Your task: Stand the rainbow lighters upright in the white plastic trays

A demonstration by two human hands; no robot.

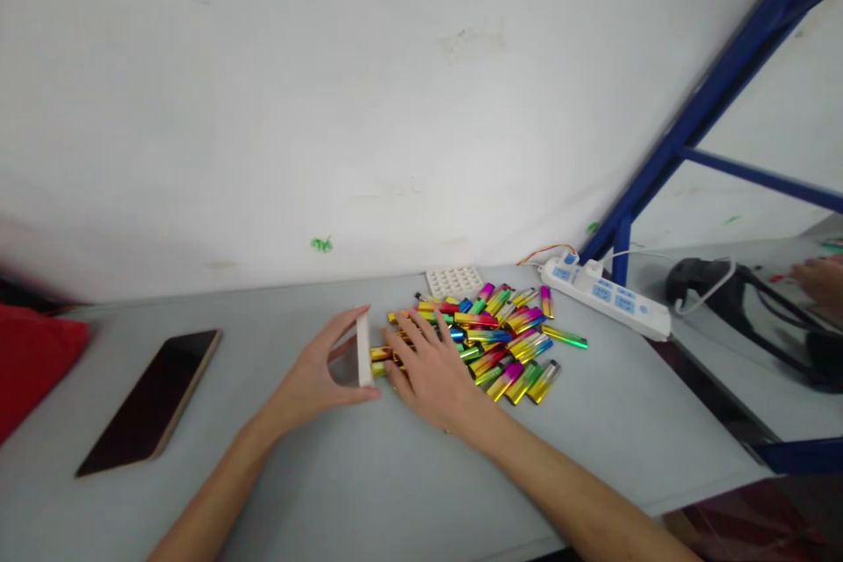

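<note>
My left hand grips a small white tray by its upper and lower edges, thumb below and fingers above. The tray stands on its side. Shiny gold lighters lie between it and my right hand; whether their ends sit inside the tray is hidden. My right hand rests palm down with fingers spread over the left edge of a pile of metallic, many-coloured lighters. What lies under its palm cannot be seen.
A white grid tray lies behind the pile by the wall. To the right are a power strip with cables, a blue metal frame and a black strapped device. A phone and red cloth are left. Another person's hand shows far right.
</note>
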